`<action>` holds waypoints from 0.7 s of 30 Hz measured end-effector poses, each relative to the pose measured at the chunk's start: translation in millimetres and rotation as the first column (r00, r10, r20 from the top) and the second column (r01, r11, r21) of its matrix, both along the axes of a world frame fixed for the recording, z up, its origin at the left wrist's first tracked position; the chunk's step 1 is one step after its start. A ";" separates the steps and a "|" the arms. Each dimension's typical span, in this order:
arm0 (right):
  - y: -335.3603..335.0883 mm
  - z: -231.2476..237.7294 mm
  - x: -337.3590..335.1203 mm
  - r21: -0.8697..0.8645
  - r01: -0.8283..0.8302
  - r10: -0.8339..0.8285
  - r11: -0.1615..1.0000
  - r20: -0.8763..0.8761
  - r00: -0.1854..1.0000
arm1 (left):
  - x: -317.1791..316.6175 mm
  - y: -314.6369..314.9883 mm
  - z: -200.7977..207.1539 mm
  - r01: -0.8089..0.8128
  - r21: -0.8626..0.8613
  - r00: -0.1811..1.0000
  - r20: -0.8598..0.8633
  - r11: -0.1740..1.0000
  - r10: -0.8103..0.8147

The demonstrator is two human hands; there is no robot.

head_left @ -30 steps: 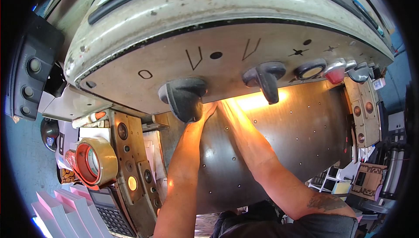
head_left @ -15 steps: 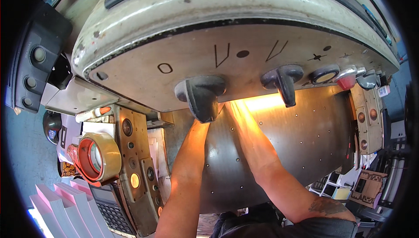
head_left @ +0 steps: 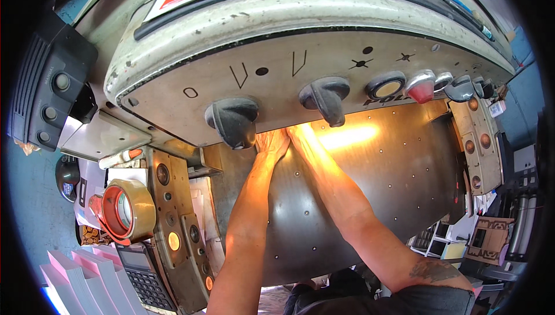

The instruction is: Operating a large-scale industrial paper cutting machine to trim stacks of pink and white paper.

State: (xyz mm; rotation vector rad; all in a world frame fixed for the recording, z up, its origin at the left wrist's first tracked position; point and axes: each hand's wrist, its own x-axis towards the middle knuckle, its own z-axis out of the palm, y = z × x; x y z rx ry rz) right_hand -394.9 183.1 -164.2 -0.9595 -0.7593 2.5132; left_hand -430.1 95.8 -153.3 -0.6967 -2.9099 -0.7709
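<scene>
Both of my arms reach forward over a dark metal machine bed [head_left: 358, 188] dotted with small round studs. My left hand [head_left: 272, 142] shows its back and wrist below the overhanging control panel [head_left: 173, 115]. Close on its right is my right hand [head_left: 300, 133], with mostly the wrist in sight. The panel covers the fingers of both hands, so what they touch or hold is hidden. A black rotary knob [head_left: 232, 121] juts out just in front of my left hand. Another black knob [head_left: 325, 98] sits above and to the right of my right hand.
Glowing light [head_left: 347, 137] falls on the bed. At left, a tape dispenser [head_left: 139, 211], a calculator [head_left: 147, 274] and pink-and-white paper stacks [head_left: 87, 277] stand beside a button console [head_left: 170, 199]. Another console [head_left: 477, 147] borders the right side. A red button [head_left: 420, 88] sits on the panel.
The view has shifted, so the panel and its knobs sit further left. More of my left hand's back now shows below the panel. Both arms stay stretched forward.
</scene>
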 end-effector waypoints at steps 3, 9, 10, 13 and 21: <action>-1.7 -7.1 -23.8 -0.013 0.027 -0.027 1.000 0.001 1.000 | 2.2 0.2 5.2 -0.012 -0.017 1.000 -0.002 1.000 0.012; 2.6 -14.8 -62.2 -0.013 0.054 -0.054 0.998 -0.027 0.998 | 0.6 2.6 1.4 -0.022 -0.105 0.997 0.065 0.994 0.029; 4.6 -15.7 -66.8 -0.012 0.046 -0.046 0.999 -0.035 0.998 | 0.5 1.5 -1.3 -0.045 -0.062 0.999 0.015 0.997 0.046; 10.9 -14.7 -76.2 0.034 0.011 -0.008 0.999 -0.094 0.996 | 2.9 -11.5 -10.8 -0.042 0.141 0.988 -0.144 0.989 0.063; 73.6 9.4 -35.4 0.492 -0.489 0.368 0.720 0.326 0.871 | -9.3 -71.6 -17.3 -0.625 0.318 0.719 -0.122 0.713 0.684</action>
